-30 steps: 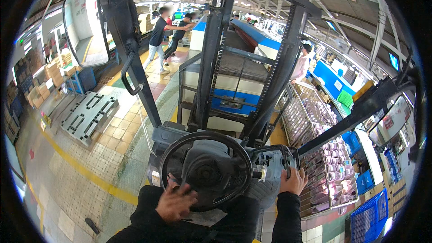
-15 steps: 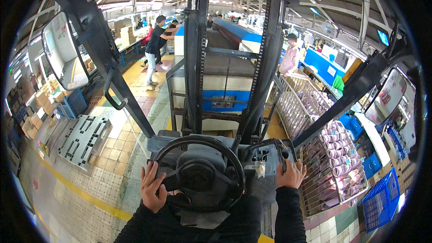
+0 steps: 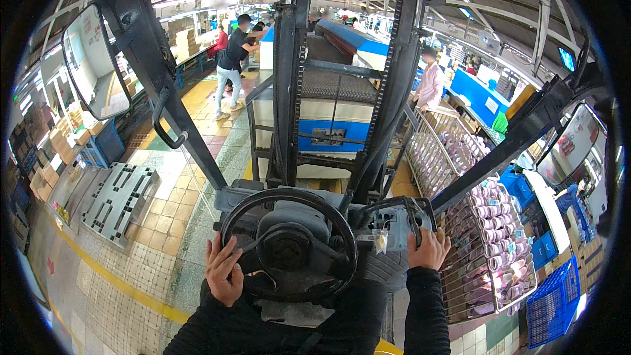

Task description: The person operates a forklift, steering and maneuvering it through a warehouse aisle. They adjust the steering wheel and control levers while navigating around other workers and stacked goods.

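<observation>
The steering wheel (image 3: 289, 244) sits low in the forklift cab, behind the mast (image 3: 342, 72). The left hand (image 3: 222, 269) lies open and flat on its left rim, probably to turn it. The right hand (image 3: 428, 248) is closed around a lever (image 3: 413, 218) beside the dashboard.

Left hand (image 3: 222, 271) rests on the steering wheel (image 3: 289, 244); right hand (image 3: 428, 248) grips a lever (image 3: 413, 220).

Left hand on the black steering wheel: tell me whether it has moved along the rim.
Yes. The left hand slid clockwise from the bottom of the black steering wheel to its left side.
</observation>
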`<action>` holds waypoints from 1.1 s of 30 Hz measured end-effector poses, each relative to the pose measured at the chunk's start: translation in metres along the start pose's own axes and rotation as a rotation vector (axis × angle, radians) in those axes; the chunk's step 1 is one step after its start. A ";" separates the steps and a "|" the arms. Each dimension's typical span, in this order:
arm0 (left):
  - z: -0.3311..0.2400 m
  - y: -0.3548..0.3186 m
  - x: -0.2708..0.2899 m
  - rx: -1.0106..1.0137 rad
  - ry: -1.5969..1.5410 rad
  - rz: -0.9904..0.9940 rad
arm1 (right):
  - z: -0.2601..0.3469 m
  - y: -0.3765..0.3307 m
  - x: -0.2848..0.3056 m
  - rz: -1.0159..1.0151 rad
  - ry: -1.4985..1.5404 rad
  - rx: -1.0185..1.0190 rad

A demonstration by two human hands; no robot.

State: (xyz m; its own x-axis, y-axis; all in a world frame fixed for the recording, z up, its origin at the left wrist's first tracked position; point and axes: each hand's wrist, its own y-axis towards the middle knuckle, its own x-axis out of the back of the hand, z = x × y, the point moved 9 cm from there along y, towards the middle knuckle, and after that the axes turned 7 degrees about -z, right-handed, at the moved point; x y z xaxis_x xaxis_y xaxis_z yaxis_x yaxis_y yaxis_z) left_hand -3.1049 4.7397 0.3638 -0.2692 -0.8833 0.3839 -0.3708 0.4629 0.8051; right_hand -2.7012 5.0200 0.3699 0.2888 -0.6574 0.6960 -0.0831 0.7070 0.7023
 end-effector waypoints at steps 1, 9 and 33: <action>0.003 0.002 -0.004 0.001 -0.002 -0.004 | 0.001 0.004 -0.004 0.004 0.000 -0.008; 0.017 0.002 -0.042 -0.095 0.001 0.103 | 0.019 0.030 -0.022 -0.050 0.186 0.053; -0.094 0.199 -0.254 -0.331 -0.206 0.147 | -0.007 0.019 -0.072 -0.103 0.397 -0.429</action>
State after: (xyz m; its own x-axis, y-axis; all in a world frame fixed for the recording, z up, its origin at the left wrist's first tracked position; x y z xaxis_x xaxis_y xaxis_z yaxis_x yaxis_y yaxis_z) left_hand -3.0266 5.0498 0.4692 -0.4830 -0.7605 0.4341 -0.0185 0.5045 0.8632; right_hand -2.7164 5.0826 0.3321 0.6165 -0.6388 0.4602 0.3333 0.7414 0.5825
